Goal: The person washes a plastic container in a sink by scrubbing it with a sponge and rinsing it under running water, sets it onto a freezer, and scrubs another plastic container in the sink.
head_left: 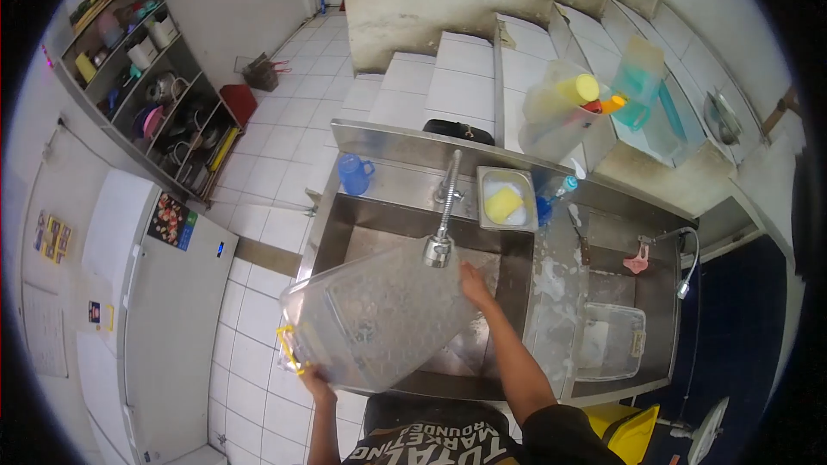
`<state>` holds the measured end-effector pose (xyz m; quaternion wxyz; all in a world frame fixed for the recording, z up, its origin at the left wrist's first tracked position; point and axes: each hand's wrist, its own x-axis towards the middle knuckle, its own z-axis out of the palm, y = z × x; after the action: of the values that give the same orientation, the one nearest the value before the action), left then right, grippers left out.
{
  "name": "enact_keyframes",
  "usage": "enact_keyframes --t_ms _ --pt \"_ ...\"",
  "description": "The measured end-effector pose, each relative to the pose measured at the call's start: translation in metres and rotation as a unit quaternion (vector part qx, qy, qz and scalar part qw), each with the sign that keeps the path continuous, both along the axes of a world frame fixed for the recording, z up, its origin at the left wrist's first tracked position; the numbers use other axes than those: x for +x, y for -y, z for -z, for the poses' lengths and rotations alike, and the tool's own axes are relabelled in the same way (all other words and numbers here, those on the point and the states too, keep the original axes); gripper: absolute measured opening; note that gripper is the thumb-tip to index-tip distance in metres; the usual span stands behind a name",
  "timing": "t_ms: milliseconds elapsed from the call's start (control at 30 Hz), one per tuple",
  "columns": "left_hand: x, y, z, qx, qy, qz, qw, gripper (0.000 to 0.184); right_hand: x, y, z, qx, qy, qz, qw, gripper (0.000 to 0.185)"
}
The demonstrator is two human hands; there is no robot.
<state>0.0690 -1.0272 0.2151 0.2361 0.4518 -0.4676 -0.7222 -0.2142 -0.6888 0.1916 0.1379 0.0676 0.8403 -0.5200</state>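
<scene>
Plastic bin (396, 314) tilts under tap (438, 251); left hand (320, 381) and right hand (473, 284) grip its edges; likely rinsing; turning it needs both steady.

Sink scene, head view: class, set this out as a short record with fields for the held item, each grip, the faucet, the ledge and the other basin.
Held item: clear plastic container, tilted over the left basin
Left grip: on the container's lower-left corner, near a yellow clip
Right grip: at its right edge, fingers partly hidden
Faucet head: overlaps the container's upper right; water flow unclear
Ledge: blue mug; steel pan with yellow sponge
Right basin: another clear container
</scene>
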Motion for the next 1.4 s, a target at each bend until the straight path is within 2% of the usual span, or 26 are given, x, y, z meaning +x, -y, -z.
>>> enact_keyframes --t_ms 67,167,267,300,333,400,433,500,567,667,700,833,900,1167,1333,1400 --pt "0.010 -0.007 -0.027 -0.023 0.059 0.006 0.998 0.017 0.004 0.010 -0.007 0.052 0.078 -0.044 0.995 0.060" --pt "0.025 -0.009 -0.066 -0.043 0.051 0.032 0.997 0.019 0.016 0.012 0.034 0.020 0.110 -0.060 0.992 0.062" --pt "0.035 -0.007 -0.099 -0.096 0.077 0.079 0.989 0.022 0.035 0.023 0.020 0.043 0.186 -0.074 0.979 0.062" --pt "0.027 -0.015 -0.112 -0.102 0.090 0.019 0.991 0.022 0.041 0.026 0.016 0.041 0.188 -0.064 0.979 0.062" --pt "0.024 -0.014 -0.117 -0.103 0.090 0.029 0.990 0.022 0.044 0.029 0.012 0.020 0.196 -0.058 0.979 0.060" --pt "0.020 -0.005 -0.124 -0.132 0.093 0.071 0.984 0.030 0.050 0.025 0.015 -0.005 0.207 -0.044 0.977 0.059" --pt "0.026 0.009 -0.125 -0.104 0.115 0.136 0.979 0.033 0.051 0.024 0.017 0.008 0.197 -0.022 0.980 0.057" --pt "0.016 0.042 -0.079 -0.080 0.091 0.128 0.984 0.039 0.051 0.019 0.013 0.016 0.189 -0.001 0.982 0.055" --pt "0.000 0.052 -0.049 -0.016 0.059 0.097 0.993 0.051 0.056 0.002 -0.011 0.021 0.087 0.032 0.995 0.054" --pt "-0.050 0.040 -0.033 0.063 -0.017 0.099 0.993 0.057 0.060 -0.025 -0.064 0.017 0.036 0.065 0.997 0.051" --pt "-0.060 0.039 -0.015 0.077 -0.042 0.138 0.987 0.058 0.062 -0.032 -0.089 0.037 0.025 0.074 0.996 0.051" --pt "-0.094 0.025 0.032 0.086 -0.106 0.273 0.952 0.053 0.075 -0.069 -0.104 0.005 -0.031 0.090 0.995 0.042" --pt "-0.104 0.011 0.046 0.098 -0.098 0.312 0.940 0.052 0.078 -0.074 -0.109 -0.057 -0.102 0.118 0.986 0.036" --pt "-0.124 -0.012 0.082 0.156 0.043 0.349 0.923 0.048 0.117 -0.070 -0.135 0.003 -0.192 0.152 0.970 0.031" --pt "-0.129 0.005 0.086 0.166 0.088 0.351 0.917 0.046 0.150 -0.072 -0.112 -0.004 -0.194 0.176 0.965 0.028" --pt "-0.130 0.008 0.083 0.168 0.085 0.333 0.924 0.045 0.161 -0.077 -0.095 0.028 -0.206 0.219 0.953 0.024"
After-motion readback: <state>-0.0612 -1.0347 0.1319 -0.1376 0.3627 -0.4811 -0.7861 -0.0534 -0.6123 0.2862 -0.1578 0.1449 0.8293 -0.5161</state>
